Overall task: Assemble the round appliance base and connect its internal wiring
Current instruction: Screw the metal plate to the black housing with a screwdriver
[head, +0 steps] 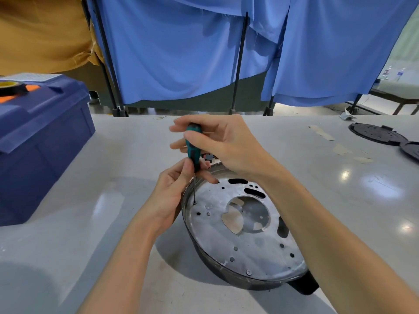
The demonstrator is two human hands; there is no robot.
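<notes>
Right grip (224, 143) curls round the top of the green-and-black screwdriver (193, 146) and the left grip (172, 196) pinches it where handle meets shaft, so the tool stands near upright, long axis up and down, tip in a hole by the left edge of the round base (249, 250). That base lies metal plate up on the glossy grey desk (90, 223) right before the person, its black stub (303, 287) pointing to the near right. Farther off sit a blue crate (40, 137) topped by a tape roll (11, 88) at left and black round lids (374, 133) at right, with blue curtains (181, 53) and an ochre cloth (40, 35) hanging behind.
</notes>
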